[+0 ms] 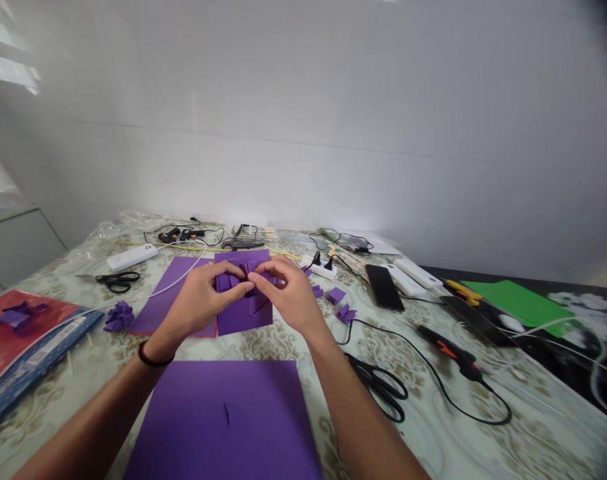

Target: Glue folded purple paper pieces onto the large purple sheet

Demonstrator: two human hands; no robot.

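Note:
Both hands meet over the middle of the table, pinching a small folded piece of purple paper (253, 269). My left hand (208, 293) has its thumb and fingers closed on the left side of it. From the right, my right hand (290, 293) grips the same piece, its thumb tip close to the left one. Fingers hide part of the paper's shape. Behind and below the hands lies a purple sheet (246, 320), with another purple sheet (158, 293) to its left. Nearest me is a large purple sheet (223, 427) with a thin dark sliver on it.
Black scissors (383, 387) and a corded glue gun (456, 353) lie at right, near a phone (384, 288) and a power strip (324, 268). A crumpled purple paper flower (118, 316), more scissors (117, 281) and a white power bank (132, 257) are at left. Green sheets (518, 303) lie far right.

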